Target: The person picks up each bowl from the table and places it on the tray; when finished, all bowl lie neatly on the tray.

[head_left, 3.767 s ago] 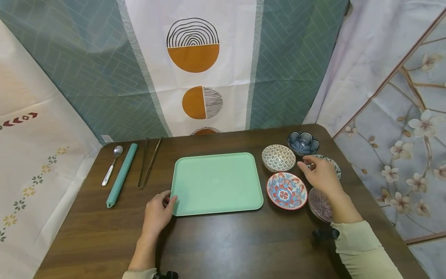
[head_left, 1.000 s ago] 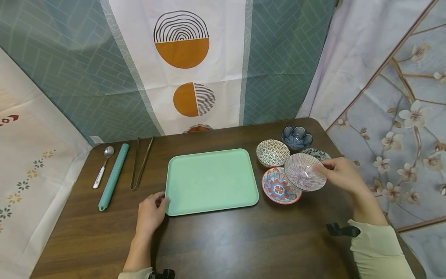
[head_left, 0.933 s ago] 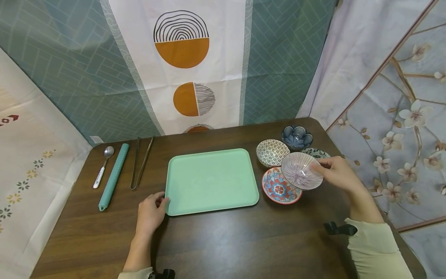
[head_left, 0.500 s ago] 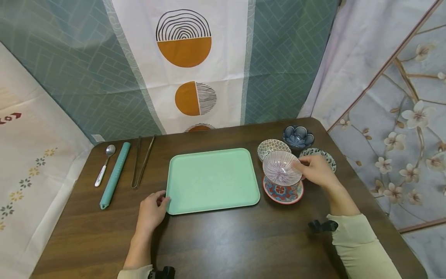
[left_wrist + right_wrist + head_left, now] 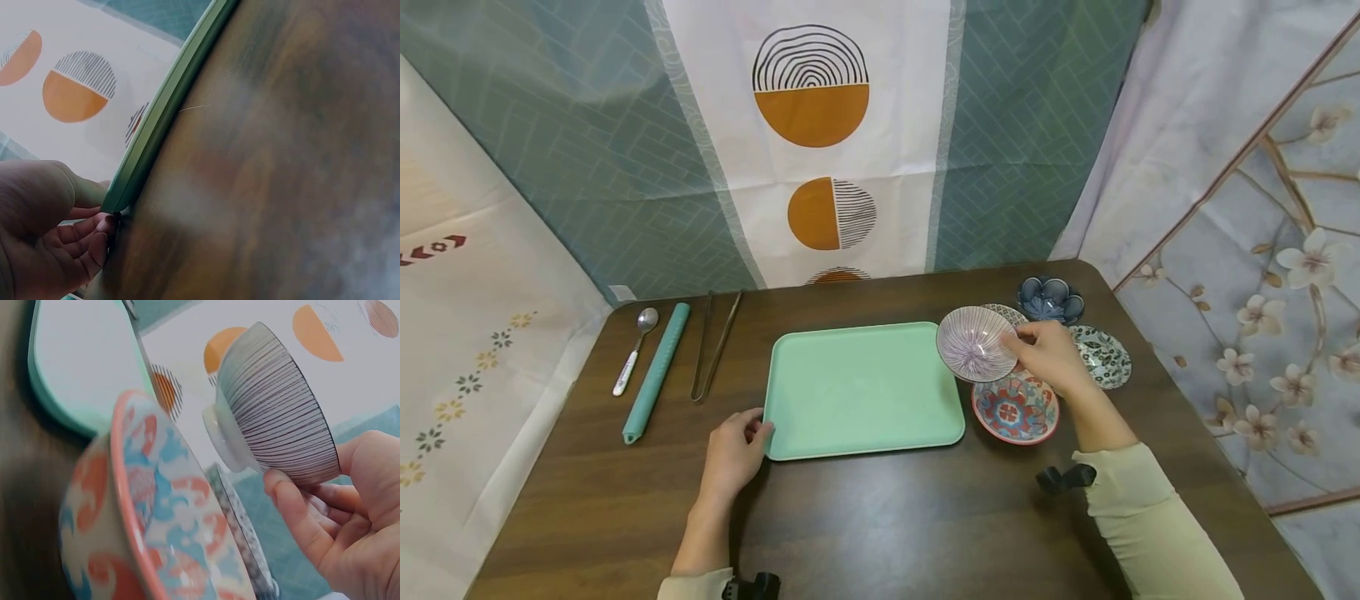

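Note:
My right hand [image 5: 1051,357] pinches the rim of a purple-striped bowl [image 5: 974,343] and holds it in the air, over the right edge of a mint-green tray [image 5: 865,392]. In the right wrist view the bowl [image 5: 275,406] shows its outer stripes and foot, with thumb and fingers on its rim. My left hand [image 5: 735,454] grips the tray's near left corner; the left wrist view shows thumb above and fingers below the tray edge [image 5: 165,103]. Below the raised bowl sits a red-and-blue patterned bowl [image 5: 1015,410]. A brown-checked bowl [image 5: 1009,314] is partly hidden behind it.
At the back right stand a dark blue petal-shaped bowl [image 5: 1049,301] and a green-leaf patterned bowl [image 5: 1102,357]. Left of the tray lie metal tongs [image 5: 715,350], a teal rolled-up cylinder [image 5: 657,373] and a spoon [image 5: 636,350] on the wooden table [image 5: 865,525].
My right hand has picked up the purple-striped bowl from the near right and carried it left, past the red-and-blue bowl, to the tray's edge. My left hand stays at the tray corner.

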The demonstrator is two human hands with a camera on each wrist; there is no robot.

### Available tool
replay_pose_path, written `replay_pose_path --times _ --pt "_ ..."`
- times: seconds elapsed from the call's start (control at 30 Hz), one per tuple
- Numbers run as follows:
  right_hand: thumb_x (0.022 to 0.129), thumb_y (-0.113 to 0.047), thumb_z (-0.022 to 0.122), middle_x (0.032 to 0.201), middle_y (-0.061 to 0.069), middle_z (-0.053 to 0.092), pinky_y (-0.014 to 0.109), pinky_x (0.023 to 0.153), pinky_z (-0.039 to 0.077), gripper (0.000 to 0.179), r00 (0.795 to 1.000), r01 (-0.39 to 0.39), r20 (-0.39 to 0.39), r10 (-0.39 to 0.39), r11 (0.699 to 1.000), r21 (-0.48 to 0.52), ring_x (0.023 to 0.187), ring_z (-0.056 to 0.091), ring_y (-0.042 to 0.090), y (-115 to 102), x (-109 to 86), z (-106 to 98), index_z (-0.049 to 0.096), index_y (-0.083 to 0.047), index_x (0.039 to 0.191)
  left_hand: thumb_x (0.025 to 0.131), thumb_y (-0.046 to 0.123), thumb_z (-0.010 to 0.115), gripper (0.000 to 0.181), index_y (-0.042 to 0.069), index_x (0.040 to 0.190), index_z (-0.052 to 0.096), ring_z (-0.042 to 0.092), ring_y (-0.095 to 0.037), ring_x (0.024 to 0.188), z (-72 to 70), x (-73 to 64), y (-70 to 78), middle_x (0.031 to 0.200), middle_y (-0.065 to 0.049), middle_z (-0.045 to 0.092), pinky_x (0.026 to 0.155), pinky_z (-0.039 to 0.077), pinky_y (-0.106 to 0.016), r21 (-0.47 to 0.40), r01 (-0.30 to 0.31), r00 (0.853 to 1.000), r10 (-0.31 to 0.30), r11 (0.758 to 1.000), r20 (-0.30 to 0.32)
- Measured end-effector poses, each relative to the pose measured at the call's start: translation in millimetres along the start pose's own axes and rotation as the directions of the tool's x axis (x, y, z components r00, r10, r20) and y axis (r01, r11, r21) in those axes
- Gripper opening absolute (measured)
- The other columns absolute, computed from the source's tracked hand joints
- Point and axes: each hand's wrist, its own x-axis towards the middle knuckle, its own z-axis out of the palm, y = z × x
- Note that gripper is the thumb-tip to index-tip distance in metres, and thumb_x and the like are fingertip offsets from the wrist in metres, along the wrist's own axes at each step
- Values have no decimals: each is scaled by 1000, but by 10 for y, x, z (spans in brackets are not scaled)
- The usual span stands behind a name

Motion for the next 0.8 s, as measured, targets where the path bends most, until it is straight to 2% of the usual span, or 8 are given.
replay_pose_path --times 0.07,0.13,0.27,0.33,0.43,0.6,0.8 --pt "101 -21 62 65 11 66 29 46 40 33 1000 -12 1 12 1000 18 62 68 35 -41 41 62 67 1 78 96 6 68 30 -10 121 66 59 -25 80 19 -4 -12 92 -13 63 70 49 -36 -15 -24 999 24 1000 -26" --pt "101 -21 61 68 12 68 28 48 44 31 1000 -20 0 20 999 44 62 69 32 -87 88 133 70 3 84 94 3 71 30 -10 120 67 62 -26 82 40 -10 -31 94 -14 64 71 51 -34 -37 -47 997 45 998 -57" --pt "101 -20 61 80 14 72 28 54 55 28 999 -37 -27 39 995 89 60 71 22 -195 185 309 74 4 108 91 1 73 32 -10 121 68 66 -27 87 73 -15 -63 101 -17 66 72 54 -28 -79 -58 994 50 995 -100" --pt "101 -20 61 85 16 73 27 56 57 31 998 -51 -35 55 992 112 60 71 19 -261 231 398 73 6 114 92 2 73 32 -9 121 68 66 -28 88 82 -13 -68 102 -18 67 73 53 -27 -92 -46 993 36 995 -111" --pt "101 -20 61 86 18 73 29 60 58 32 998 -59 -32 63 991 122 60 70 16 -362 287 519 71 7 115 93 5 72 30 -8 120 69 66 -27 88 97 -8 -82 101 -17 67 73 53 -26 -99 -20 993 8 995 -119" --pt "101 -16 60 84 18 72 43 68 60 28 998 -61 14 59 979 194 61 70 17 -494 385 704 73 8 107 94 5 71 28 -7 119 70 66 -26 89 105 -2 -94 101 -16 68 72 52 -24 -109 6 993 -19 994 -117" --pt "100 -13 61 84 18 72 46 72 60 24 993 -107 77 90 960 258 62 71 19 -610 479 918 74 7 102 95 5 69 28 -7 120 69 66 -27 92 80 2 -94 102 -16 68 75 53 -26 -117 16 995 -27 993 -92"
